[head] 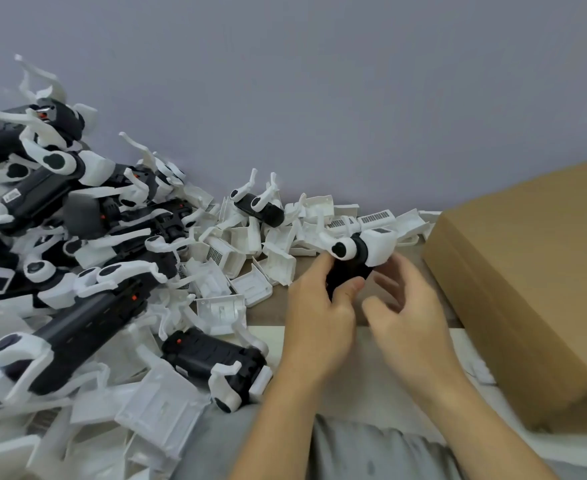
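Black plastic w/ a white cap (377, 245) on its upper-right end: the unit (349, 271) sits just right of frame centre, held clear of the table (271, 315). The left hand (320, 313) grips the black body, fingers and thumb curled round it. The right hand (406, 306) is just beside it at lower right, motion-blurred, fingers half bent. Can't tell if it touches or pinches anything.

Risks, as I judge them:
- One-hand hold on a smooth body. If the right hand tugs or pushes the cap hard, the unit could twist out and drop onto the loose white shells (250, 251) below-left
- Thin white arm by the cap looks fragile, so sideways force there may snap or bend it
- The cap could pop off suddenly and get lost among look-alike shells
- The heap (77, 237) filling the left of frame is stacked loose, and a left elbow swing could start a slide

Room & edges:
- The cardboard box (527, 271) walls off the right side, near the right hand, so little swing that way
- The wall (320, 98) closes the top of the frame behind the shells
- Open room is only the strip of bare table under the hands & toward bottom centre, w/ a second unit (216, 362) lying near the left forearm at lower centre
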`<control>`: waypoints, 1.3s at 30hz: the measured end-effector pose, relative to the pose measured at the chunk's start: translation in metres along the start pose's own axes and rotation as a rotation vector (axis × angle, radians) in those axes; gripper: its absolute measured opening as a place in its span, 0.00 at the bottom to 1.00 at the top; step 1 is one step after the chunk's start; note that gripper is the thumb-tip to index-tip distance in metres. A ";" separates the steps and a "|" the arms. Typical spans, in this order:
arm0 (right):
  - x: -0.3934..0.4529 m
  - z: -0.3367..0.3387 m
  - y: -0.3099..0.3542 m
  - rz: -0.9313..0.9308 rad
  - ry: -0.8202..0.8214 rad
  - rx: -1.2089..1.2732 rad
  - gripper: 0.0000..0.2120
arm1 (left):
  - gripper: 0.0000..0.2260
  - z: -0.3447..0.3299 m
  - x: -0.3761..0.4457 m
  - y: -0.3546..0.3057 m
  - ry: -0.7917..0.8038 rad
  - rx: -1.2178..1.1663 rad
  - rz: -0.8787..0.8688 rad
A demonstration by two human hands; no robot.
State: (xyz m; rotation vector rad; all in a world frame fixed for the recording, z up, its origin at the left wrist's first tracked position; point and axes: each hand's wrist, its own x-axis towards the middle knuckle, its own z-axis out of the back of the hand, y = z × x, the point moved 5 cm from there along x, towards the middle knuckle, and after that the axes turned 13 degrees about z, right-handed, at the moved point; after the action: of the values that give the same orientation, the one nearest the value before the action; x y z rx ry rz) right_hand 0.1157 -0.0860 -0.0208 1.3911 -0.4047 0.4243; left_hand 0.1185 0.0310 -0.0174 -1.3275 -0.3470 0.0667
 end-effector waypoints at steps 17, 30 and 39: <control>0.006 0.022 -0.011 -0.120 -0.351 0.064 0.12 | 0.10 -0.016 -0.015 -0.011 0.149 0.374 -0.135; 0.004 0.006 -0.023 -0.311 -0.227 0.283 0.07 | 0.15 0.020 0.002 0.013 -0.286 -0.586 0.415; -0.003 -0.018 -0.018 -0.407 0.079 0.411 0.16 | 0.12 0.009 0.001 0.008 -0.028 -0.881 0.572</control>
State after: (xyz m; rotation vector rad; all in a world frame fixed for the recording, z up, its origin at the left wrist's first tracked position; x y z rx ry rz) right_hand 0.1231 -0.0702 -0.0398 1.8010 0.0412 0.2307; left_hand 0.1177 0.0413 -0.0230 -2.2722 0.0135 0.4513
